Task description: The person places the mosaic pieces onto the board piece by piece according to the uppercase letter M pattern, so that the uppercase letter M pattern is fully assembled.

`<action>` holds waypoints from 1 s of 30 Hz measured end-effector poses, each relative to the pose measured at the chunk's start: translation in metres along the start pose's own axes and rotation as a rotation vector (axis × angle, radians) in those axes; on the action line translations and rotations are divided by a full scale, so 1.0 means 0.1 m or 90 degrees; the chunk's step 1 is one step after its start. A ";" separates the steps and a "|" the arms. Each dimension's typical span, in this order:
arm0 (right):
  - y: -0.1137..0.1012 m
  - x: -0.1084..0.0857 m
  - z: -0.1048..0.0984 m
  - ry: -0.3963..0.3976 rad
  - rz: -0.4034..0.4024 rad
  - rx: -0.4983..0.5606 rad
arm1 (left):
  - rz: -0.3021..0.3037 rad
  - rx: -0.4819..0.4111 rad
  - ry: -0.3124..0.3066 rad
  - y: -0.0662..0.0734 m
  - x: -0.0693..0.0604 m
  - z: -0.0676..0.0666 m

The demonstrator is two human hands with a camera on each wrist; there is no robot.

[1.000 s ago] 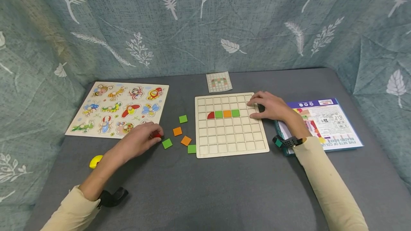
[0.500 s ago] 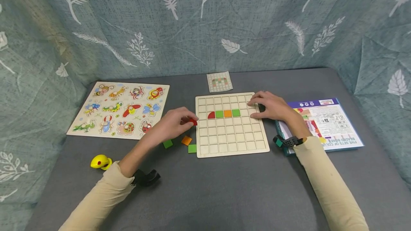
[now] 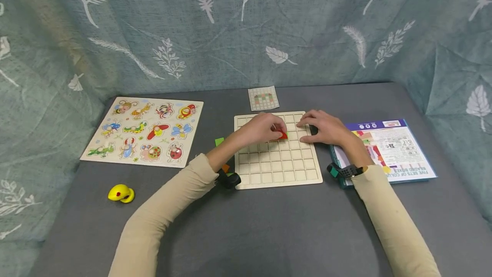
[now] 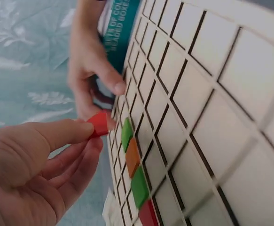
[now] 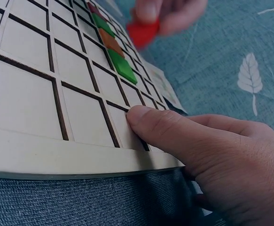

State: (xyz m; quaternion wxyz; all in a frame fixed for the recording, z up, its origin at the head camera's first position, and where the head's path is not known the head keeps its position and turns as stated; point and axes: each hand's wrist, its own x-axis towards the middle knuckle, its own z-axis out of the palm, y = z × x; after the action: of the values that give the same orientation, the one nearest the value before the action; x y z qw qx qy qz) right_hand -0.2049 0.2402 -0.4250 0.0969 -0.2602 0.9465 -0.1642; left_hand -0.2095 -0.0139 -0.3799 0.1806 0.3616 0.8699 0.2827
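Observation:
My left hand (image 3: 259, 129) pinches a red tile (image 4: 98, 124) between thumb and fingers, held above the wooden grid board (image 3: 278, 178). In the left wrist view, a row of tiles lies in the board's squares: a green tile (image 4: 127, 135), an orange tile (image 4: 132, 157), another green tile (image 4: 139, 187) and a red tile (image 4: 148, 213). In the head view my left hand covers most of that row. My right hand (image 3: 323, 127) rests at the board's right edge, thumb and fingertips touching its top.
A printed pattern card (image 3: 263, 98) lies behind the board. An insect peg puzzle (image 3: 153, 116) is at the left, with a yellow toy (image 3: 121, 193) in front of it. Loose tiles lie partly hidden under my left arm. A book (image 3: 396, 148) lies at the right.
My left hand has carried the red tile rightward from beside the insect puzzle to above the tile row. My right hand has stayed at the board's edge.

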 end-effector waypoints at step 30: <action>0.01 0.00 0.02 0.012 -0.001 0.007 | 0.020 0.081 0.001 0.09 0.37 0.26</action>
State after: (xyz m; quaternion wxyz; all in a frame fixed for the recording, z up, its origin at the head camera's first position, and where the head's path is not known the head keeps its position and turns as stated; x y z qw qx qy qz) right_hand -0.2046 0.2408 -0.4270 0.0894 -0.2585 0.9464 -0.1720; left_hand -0.2160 0.0273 -0.3984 0.1524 0.3856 0.8805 0.2299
